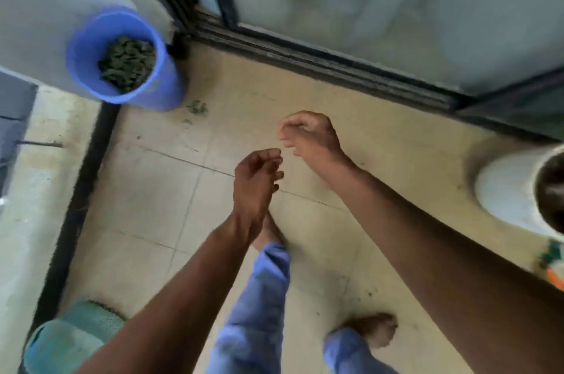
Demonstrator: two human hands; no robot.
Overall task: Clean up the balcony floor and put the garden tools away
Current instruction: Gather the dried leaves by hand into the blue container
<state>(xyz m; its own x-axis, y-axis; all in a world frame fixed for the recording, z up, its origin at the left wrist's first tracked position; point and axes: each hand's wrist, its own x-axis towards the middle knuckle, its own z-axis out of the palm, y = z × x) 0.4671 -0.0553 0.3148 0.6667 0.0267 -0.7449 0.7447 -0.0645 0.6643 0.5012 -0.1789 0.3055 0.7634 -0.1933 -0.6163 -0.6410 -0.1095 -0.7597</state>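
My left hand [256, 181] and my right hand [308, 135] hang close together over the beige tiled balcony floor [158, 199], fingers loosely curled, nothing visible in either. A blue bucket [91, 47] holding dark green leaf scraps [128, 67] stands at the far left against the wall. A small clump of green leaves [197, 107] lies on the tiles just right of the bucket. Tiny dark specks dot the floor near my feet.
A sliding glass door with a dark track [320, 65] runs along the far side. A white plant pot [515, 193] stands at the right edge, an orange and green item [554, 267] below it. A teal item [70, 340] sits bottom left beside a raised ledge [27, 221].
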